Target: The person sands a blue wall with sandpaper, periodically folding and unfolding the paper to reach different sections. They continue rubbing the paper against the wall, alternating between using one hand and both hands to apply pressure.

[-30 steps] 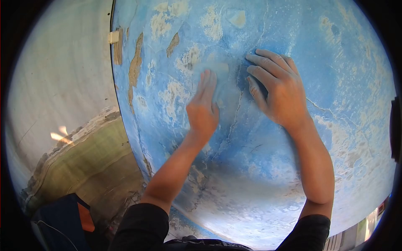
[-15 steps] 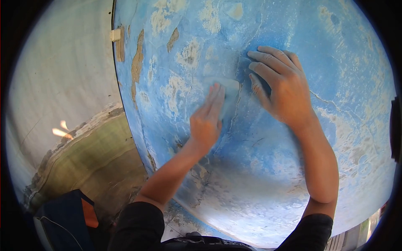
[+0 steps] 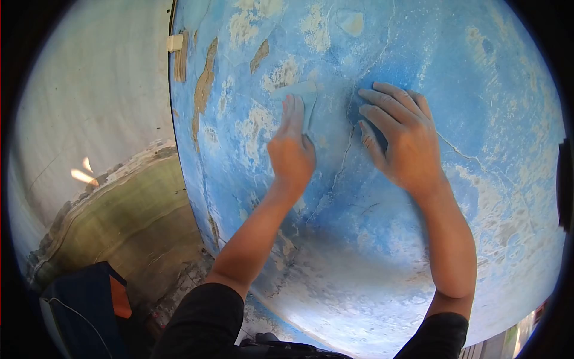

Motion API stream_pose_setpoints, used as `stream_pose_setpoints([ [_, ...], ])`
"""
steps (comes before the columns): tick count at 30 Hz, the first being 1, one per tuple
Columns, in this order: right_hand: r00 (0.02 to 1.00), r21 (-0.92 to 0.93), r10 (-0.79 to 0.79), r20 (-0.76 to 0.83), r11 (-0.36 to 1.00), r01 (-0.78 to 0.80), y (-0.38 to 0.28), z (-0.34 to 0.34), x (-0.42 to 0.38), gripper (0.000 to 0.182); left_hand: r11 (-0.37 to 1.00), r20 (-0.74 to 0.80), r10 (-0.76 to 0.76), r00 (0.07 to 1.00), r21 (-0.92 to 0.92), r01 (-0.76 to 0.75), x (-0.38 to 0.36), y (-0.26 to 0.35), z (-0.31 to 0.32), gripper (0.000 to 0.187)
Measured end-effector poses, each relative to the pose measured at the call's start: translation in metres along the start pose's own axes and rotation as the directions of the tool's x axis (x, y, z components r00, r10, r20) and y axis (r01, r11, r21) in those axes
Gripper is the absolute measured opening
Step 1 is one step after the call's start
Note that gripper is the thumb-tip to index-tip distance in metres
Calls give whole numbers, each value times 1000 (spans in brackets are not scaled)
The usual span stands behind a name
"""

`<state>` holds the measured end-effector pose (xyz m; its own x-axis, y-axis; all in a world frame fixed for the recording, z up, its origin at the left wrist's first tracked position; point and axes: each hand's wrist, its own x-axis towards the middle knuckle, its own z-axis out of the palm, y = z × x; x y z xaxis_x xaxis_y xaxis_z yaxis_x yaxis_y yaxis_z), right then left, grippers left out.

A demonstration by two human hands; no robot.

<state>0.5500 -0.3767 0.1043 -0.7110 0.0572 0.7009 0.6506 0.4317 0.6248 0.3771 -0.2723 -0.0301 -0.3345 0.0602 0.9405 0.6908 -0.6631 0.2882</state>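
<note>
A large curved blue surface [image 3: 382, 239], with worn whitish patches, cracks and chipped spots, fills the middle of the head view. Left of centre, my left hand [image 3: 291, 143] presses a thin pale blue-grey sheet or pad [image 3: 308, 93] flat against it, fingers together and pointing up. The pad's corner shows beyond the fingertips. To the right, my right hand [image 3: 403, 131] rests on the surface with bent fingers apart and pale dust on them; nothing is in it.
A pale wall [image 3: 95, 90] with a greenish lower band [image 3: 119, 209] stands at the left. A small wooden block [image 3: 180, 63] sits at the blue surface's left edge. A dark blue object with an orange part [image 3: 84, 305] lies at the lower left.
My left hand and the pad have moved up and slightly left over the surface, and the pad is turned differently. My right hand keeps nearly the same place on the surface.
</note>
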Motion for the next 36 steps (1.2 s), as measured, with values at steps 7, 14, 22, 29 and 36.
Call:
stream_pose_setpoints([
  [7,992,-168,122,20,979,-117,-12,1,-3,22,994,172,103,980,-51,-95,-22,-4,-18,76],
  [14,979,-248,194,-54,947,-202,-10,5,-2,20,959,143,276,950,31,-283,-44,4,-8,74],
  [22,986,-251,136,-91,956,-155,-15,17,10,15,983,168,96,981,142,-120,9,-29,-21,72],
  [29,985,-245,139,-99,956,-160,-18,19,10,14,965,245,232,941,67,-255,1,-24,-22,70],
  [36,981,-241,149,-128,954,-177,-12,20,12,14,999,171,29,985,33,-36,-14,30,-19,63],
])
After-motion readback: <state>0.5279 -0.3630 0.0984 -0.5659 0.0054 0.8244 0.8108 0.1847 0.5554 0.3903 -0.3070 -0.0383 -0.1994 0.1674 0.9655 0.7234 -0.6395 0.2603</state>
